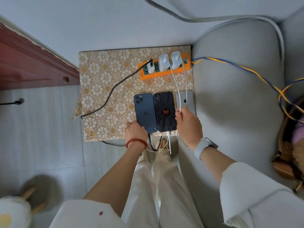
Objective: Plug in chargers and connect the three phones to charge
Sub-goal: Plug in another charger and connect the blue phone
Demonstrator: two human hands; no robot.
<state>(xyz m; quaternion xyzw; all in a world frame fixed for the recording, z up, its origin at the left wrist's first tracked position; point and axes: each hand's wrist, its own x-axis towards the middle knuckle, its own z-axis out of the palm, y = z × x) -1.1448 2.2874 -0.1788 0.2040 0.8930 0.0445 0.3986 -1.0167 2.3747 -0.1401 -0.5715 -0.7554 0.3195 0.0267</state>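
Observation:
Three phones lie face down side by side on a small table with a floral gold cloth (105,89): a dark blue phone (145,112), a black phone with a red spider (165,111), and a silver phone (188,101). An orange power strip (164,73) at the back holds three white chargers (164,62). A black braided cable (111,92) runs to the blue phone's bottom end. My left hand (134,130) grips the blue phone's lower left corner. My right hand (189,124) pinches a white cable (176,86) above the silver phone. A white plug sits at the spider phone's bottom edge.
A grey sofa cushion (230,96) borders the table on the right, with a blue-and-yellow cord (246,69) crossing it. A brown bag (286,145) rests at the far right. A reddish wooden cabinet (32,63) stands on the left. A slipper (14,209) lies on the floor.

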